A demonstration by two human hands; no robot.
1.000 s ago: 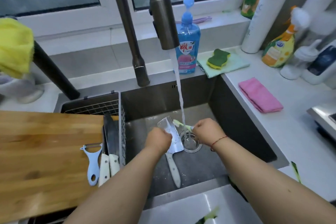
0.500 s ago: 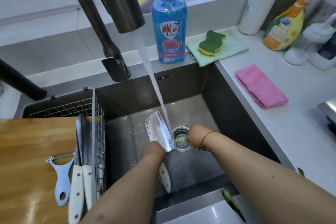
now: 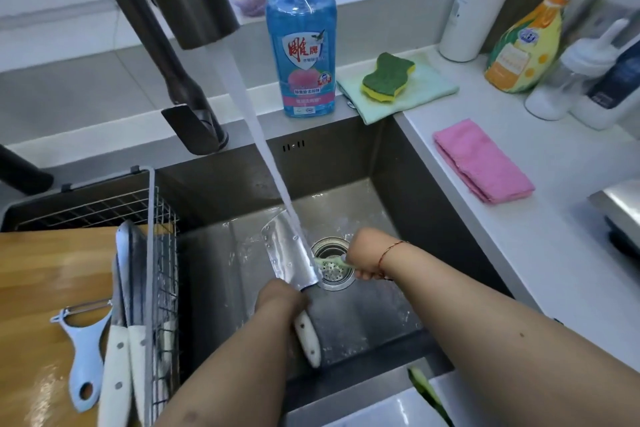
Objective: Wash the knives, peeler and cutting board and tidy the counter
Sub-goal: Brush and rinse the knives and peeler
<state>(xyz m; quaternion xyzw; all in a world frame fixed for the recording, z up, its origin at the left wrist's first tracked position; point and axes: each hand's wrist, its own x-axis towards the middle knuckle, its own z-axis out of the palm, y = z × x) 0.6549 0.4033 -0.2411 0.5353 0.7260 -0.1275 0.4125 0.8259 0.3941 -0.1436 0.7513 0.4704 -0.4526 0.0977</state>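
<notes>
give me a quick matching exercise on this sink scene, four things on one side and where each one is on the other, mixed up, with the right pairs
Things
1. cleaver
2. peeler
3. green and yellow sponge
4. pink cloth

Places
A. on the pale green cloth
B. under the running water
C. on the wooden cutting board
D. on the white counter, right of the sink

Pairs: 1-B, 2-C, 3-A, 4-D

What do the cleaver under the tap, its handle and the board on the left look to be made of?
Cleaver: bright, mirror-like blade, most likely stainless steel; the left hand holds it under the stream. Its handle: glossy off-white with small dark rivets, probably plastic, though that is uncertain. Cutting board: warm brown with visible grain and a wet sheen, likely wood or bamboo.
</notes>
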